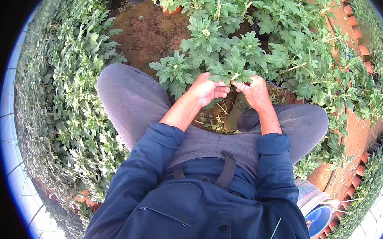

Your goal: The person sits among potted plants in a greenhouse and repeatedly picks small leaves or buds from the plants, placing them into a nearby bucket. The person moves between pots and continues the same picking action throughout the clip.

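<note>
Leafy plants that look like chrysanthemums stand before me, some with pale buds at their tips. Both my hands meet at one leafy shoot (pixel 230 64) above my lap. My left hand (pixel 209 91) has its thumb and forefinger under the leaves at the shoot's left side, with the other fingers loosely curled. My right hand (pixel 255 87) pinches at the right side of the same shoot. Between the fingertips a small pale tip (pixel 235 76) shows, a stick end or a bud; I cannot tell which. The leaves hide the fingertips and the stem below.
Dense foliage (pixel 86 93) runs along my left. Bare soil (pixel 152 32) lies ahead. Thin sticks (pixel 293 67) poke out among the right-hand plants. A boot (pixel 237 114) and leaf litter are below my hands. A blue-lined bucket (pixel 318 220) sits at lower right, near rows of orange pots (pixel 356 180).
</note>
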`<state>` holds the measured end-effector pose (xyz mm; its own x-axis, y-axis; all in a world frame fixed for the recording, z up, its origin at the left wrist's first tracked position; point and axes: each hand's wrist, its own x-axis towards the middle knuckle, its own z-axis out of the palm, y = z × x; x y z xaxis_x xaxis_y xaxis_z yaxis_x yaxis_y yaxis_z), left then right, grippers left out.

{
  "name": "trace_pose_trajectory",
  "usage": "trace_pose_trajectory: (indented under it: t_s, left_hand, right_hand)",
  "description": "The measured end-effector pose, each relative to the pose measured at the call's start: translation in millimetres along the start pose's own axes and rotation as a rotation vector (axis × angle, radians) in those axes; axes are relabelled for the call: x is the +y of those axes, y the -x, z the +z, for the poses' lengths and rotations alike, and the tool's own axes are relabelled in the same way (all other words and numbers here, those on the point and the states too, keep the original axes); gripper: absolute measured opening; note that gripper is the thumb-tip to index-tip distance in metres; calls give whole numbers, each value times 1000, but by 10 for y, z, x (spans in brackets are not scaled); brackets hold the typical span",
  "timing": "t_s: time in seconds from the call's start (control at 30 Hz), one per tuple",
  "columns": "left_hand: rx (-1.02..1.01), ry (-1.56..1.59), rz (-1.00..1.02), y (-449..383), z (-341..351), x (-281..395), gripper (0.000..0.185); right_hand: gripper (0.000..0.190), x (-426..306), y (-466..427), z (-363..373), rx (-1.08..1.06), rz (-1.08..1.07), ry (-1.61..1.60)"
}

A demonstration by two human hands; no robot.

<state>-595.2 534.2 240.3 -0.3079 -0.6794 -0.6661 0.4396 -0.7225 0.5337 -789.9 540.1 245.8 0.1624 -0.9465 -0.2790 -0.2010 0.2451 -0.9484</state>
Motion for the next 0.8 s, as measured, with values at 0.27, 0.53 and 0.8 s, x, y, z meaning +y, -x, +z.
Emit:
trace_pose_trajectory:
  t_s: [0.27,0.53,0.8]
  left_hand:
    - [-11,28,28,0,34,10,17]
    - [128,-910,266,296,65,290,16]
    - [243,-1166,902,673,-107,1415,19]
  right_hand:
    - [16,-37,52,17,0,-67,85]
    - [20,-104,298,-107,130,156,19]
    - [29,793,86,100,33,746,-91]
